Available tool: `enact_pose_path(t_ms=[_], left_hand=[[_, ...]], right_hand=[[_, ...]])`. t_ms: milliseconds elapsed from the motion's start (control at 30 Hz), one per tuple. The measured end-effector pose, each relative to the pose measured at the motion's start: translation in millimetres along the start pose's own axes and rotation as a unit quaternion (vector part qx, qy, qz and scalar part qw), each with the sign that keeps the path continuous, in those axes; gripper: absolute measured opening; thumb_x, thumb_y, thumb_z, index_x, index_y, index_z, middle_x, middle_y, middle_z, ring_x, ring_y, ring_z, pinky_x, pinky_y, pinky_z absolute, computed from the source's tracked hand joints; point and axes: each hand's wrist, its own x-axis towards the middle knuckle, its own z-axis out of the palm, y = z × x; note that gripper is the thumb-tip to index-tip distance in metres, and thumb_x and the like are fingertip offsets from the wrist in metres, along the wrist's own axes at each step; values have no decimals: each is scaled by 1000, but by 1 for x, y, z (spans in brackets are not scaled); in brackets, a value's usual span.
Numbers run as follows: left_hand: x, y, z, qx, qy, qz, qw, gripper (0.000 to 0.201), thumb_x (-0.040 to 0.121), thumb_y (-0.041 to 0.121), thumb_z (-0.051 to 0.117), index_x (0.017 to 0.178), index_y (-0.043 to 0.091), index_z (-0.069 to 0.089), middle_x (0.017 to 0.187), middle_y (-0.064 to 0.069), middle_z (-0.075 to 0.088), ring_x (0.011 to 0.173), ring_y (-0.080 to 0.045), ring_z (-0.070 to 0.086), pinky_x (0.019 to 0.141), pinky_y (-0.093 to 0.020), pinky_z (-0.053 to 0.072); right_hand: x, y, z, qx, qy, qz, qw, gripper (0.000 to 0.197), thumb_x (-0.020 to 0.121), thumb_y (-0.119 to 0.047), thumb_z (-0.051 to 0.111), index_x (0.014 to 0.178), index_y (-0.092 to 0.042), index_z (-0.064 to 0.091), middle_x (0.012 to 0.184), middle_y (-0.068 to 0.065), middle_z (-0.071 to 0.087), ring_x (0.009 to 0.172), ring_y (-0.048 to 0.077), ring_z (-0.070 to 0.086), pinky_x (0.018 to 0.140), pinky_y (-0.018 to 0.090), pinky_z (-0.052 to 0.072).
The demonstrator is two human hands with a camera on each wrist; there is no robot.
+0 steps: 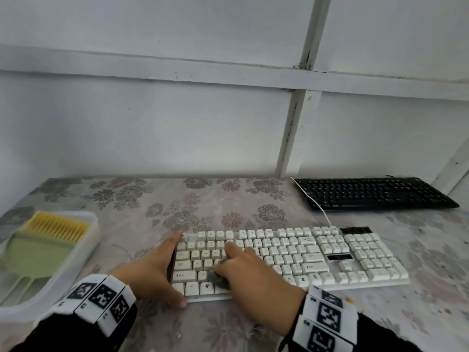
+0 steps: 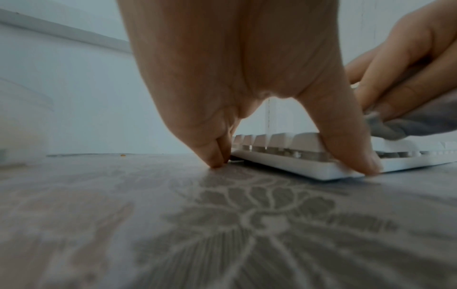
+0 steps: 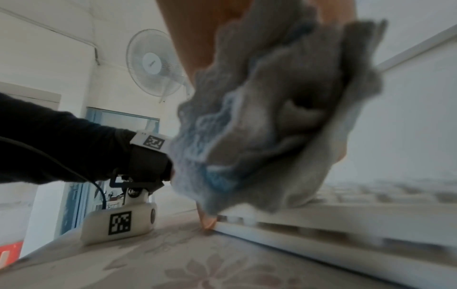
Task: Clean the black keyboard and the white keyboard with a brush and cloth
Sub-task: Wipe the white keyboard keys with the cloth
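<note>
Keys of the white keyboard (image 1: 291, 260) lie under the right hand (image 1: 250, 278), which presses a crumpled grey cloth (image 3: 272, 121) onto the lower left rows; the fingers curl over the cloth and grip it, the index finger reaching up toward the number row. In the right wrist view the cloth bunches in folds beneath the palm, with a pale blue edge showing, and its lower end rests on the keycaps near the keyboard's front edge.

At the keyboard's left end the left hand (image 1: 154, 270) braces it: the thumb (image 2: 346, 140) presses the near left corner, while the fingers (image 2: 212, 154) run along the left side with their tips on the desk (image 1: 228, 326) at the far corner. It grasps the keyboard's end between thumb and fingers.

Near the back right of the desk, well apart from the hands, sits the black keyboard (image 1: 373, 193). A white cable (image 1: 317, 204) runs from the white keyboard's back edge up past the black one's left end.

On the desk's left edge stands a translucent plastic tray (image 1: 83, 250) holding a pale green brush (image 1: 38, 252) with yellow bristles pointing away from the person. A floral-patterned cover lies over the desk. Both wrists wear black sleeves and white bands with square markers.
</note>
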Motion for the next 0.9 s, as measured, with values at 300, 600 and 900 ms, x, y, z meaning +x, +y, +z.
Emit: enact_pose_path(t_ms=[300, 600, 900], left_hand=[[1, -1, -1, -9, -4, -1, 1000, 155, 27, 56, 83, 145, 29, -14, 152, 9, 15, 134, -9, 25, 115, -29, 20], [2, -4, 0, -7, 6, 13, 1000, 159, 23, 56, 84, 145, 27, -13, 149, 9, 23, 132, -6, 30, 113, -26, 24], [2, -4, 0, 3, 10, 1, 1000, 142, 44, 41, 89, 145, 32, -11, 150, 11, 19, 133, -8, 27, 114, -30, 22]], right_hand=[[9, -6, -19, 48, 14, 1, 999, 24, 90, -6, 51, 92, -19, 71, 96, -1, 34, 92, 26, 49, 76, 28, 36], [24, -26, 0, 13, -9, -17, 1000, 25, 94, -12, 50, 112, -13, 68, 118, 10, 43, 104, 32, 48, 91, 41, 43], [-8, 28, -20, 16, -13, 54, 998, 22, 95, -14, 50, 99, -11, 71, 95, -3, 32, 86, 25, 50, 69, 26, 38]])
